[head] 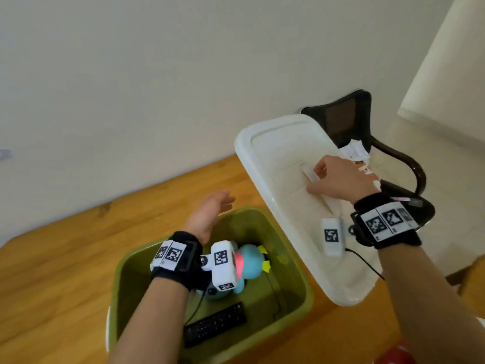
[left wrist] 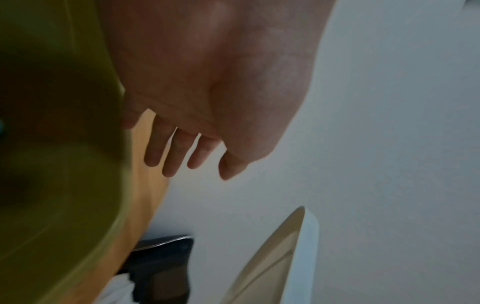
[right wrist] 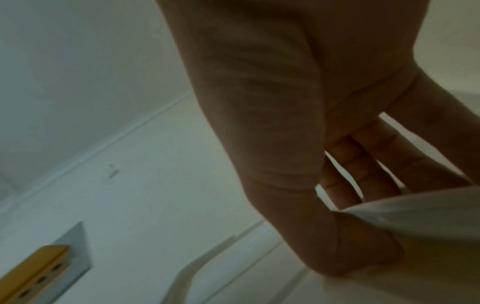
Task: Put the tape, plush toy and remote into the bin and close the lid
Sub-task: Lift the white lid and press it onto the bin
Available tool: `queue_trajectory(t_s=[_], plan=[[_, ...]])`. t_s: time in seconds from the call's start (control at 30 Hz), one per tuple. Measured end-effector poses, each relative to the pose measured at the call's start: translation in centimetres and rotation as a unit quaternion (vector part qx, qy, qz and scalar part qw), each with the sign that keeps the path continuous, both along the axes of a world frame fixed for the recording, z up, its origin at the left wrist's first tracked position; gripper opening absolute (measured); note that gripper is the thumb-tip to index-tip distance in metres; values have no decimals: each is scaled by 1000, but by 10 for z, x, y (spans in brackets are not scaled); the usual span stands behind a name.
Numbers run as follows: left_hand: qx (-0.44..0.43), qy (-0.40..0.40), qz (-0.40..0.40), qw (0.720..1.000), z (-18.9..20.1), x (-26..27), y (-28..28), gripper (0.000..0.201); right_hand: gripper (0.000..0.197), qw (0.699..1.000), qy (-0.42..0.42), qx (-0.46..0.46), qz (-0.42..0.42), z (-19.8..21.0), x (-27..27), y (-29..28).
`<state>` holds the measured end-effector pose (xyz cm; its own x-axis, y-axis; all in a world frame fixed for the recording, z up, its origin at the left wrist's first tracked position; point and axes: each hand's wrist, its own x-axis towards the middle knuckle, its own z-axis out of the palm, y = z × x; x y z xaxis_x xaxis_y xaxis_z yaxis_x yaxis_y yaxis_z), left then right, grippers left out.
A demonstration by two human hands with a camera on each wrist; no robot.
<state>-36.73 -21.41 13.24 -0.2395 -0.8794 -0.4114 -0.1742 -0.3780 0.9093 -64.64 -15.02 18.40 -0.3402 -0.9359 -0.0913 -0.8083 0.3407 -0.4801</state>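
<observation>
Right hand [head: 334, 179] grips the handle of the white lid [head: 286, 190], held tilted beside the green bin [head: 304, 285]. Left hand [head: 210, 214] empty, fingers straight, over bin's far rim. Plush toy [head: 250, 261] and remote [head: 215, 324] inside the bin; tape not visible.

Both forearms were bare. Each wrist wore a black strap [head: 183, 248] carrying white tags printed with black square codes, plus a white camera block [head: 223, 264] with its own codes; a thin black cable [head: 364, 261] trailed from the right unit [head: 332, 237].
</observation>
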Motion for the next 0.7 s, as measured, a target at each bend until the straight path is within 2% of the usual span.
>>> queue_trajectory(t_s=[0.13, 0.2, 0.37, 0.43, 0.6, 0.7], plan=[[5, 122, 128, 984, 20, 79, 9, 42, 39, 991, 12, 13, 134, 8, 67, -1], [7, 150, 166, 975, 25, 119, 19, 49, 40, 979, 9, 34, 200, 3, 103, -2], [67, 121, 174, 975, 20, 189, 56, 43, 40, 930, 73, 76, 351, -22, 187, 0], [73, 97, 187, 975, 14, 207, 68, 46, 40, 906, 110, 89, 400, -30, 213, 1], [89, 60, 230, 967, -10, 233, 94, 30, 36, 866, 154, 106, 464, -43, 255, 5], [95, 4, 229, 969, -19, 232, 109, 48, 36, 857, 160, 122, 475, -51, 266, 7]])
